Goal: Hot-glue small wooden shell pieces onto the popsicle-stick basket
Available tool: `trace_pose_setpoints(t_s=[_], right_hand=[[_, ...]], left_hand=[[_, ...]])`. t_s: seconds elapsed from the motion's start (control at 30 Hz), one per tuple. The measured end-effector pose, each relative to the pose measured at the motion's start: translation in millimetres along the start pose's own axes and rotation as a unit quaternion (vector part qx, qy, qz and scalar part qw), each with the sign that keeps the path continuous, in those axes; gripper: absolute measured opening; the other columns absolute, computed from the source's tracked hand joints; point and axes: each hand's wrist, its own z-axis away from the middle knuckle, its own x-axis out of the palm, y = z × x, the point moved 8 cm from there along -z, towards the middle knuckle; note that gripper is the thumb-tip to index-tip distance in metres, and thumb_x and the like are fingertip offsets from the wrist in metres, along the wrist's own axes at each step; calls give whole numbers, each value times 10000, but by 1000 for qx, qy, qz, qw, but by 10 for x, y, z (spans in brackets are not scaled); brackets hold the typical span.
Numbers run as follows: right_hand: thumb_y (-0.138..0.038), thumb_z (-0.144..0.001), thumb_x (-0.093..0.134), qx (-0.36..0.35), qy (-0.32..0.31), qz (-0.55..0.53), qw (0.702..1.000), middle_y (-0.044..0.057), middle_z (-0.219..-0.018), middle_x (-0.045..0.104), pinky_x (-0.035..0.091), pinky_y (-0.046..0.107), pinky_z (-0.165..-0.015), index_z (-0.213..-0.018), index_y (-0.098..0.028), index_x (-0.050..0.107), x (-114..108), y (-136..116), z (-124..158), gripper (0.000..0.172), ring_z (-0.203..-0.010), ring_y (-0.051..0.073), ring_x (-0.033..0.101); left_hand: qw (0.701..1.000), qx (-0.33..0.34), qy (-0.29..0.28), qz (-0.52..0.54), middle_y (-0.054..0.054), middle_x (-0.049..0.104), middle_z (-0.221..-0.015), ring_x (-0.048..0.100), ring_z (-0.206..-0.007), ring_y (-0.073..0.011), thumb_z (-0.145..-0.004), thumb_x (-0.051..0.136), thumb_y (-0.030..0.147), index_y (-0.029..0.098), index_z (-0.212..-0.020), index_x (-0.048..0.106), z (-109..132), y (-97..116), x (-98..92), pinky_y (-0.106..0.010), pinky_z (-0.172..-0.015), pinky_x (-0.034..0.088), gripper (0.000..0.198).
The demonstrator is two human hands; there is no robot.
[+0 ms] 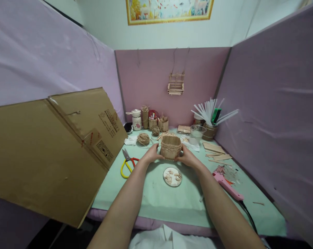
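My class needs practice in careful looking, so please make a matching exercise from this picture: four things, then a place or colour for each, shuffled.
Things
1. wooden basket
2. scissors
3. glue gun
4. slatted rack

Places or colours
A. pink
B. hanging in front of the back panel
C. between the left hand and right hand
D. partly yellow, partly red

Pairs: 1-C, 2-D, 3-A, 4-B

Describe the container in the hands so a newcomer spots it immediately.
On the green tabletop, look beyond the round white dish. There, the left hand and right hand hold an open-topped container. Unlike the translucent cup behind it on the right, it is tan and opaque.
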Motion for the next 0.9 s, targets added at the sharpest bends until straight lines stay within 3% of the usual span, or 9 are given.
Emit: trace_pose_setpoints(t_s=[0.1,0.23,0.33,0.47,0.67,0.8,0.9], right_hand=[[-192,-490,795,-5,-5,12,1000,111,-1312,550,364,467,-1034,-1300,-201,449,-60,29,3,881,-1216,300,495],[-240,-515,808,33,28,72,996,150,-1358,509,327,499,-1059,-1331,-191,454,-235,97,60,891,-1280,347,435],[-290,-565,795,51,48,103,992,170,-1386,480,323,495,-1067,-1369,-174,431,-365,78,153,889,-1297,355,421],[-312,-636,758,52,41,114,991,160,-1338,532,370,482,-1029,-1351,-187,473,-444,10,297,780,-1230,334,497],[-325,-654,756,44,50,83,994,122,-1250,608,409,481,-989,-1281,-239,560,-449,33,428,663,-1162,317,554],[-301,-657,748,73,42,70,994,136,-1192,643,447,475,-940,-1240,-220,594,-406,133,439,608,-1102,314,597],[-284,-667,735,86,33,90,992,147,-1173,652,459,463,-922,-1223,-198,604,-390,150,442,577,-1090,314,606]], left_hand=[[991,-22,91,-94,-120,685,-972,625,-900,-259,-478,803,115,141,-950,673,26,50,-244,-393,-873,452,490],[982,-36,148,-112,-70,669,-715,618,-792,-229,-649,695,168,172,-672,681,35,113,-419,-361,-831,442,27],[980,-51,153,-113,-42,643,-615,604,-689,-202,-639,693,184,175,-606,673,30,112,-438,-322,-731,447,39],[983,-72,137,-98,-24,616,-534,557,-549,-164,-618,713,251,164,-573,661,32,86,-388,-281,-594,420,110],[976,-89,184,-78,-12,574,-505,515,-553,-145,-649,679,369,171,-509,576,57,108,-465,-254,-563,377,264],[976,-104,192,-28,-61,662,-769,575,-621,-154,-693,589,261,160,-783,635,26,52,-453,-273,-604,426,143],[980,-103,168,4,-116,639,-1034,622,-787,-199,-598,631,140,170,-1013,595,13,-7,-378,-327,-702,471,418]])
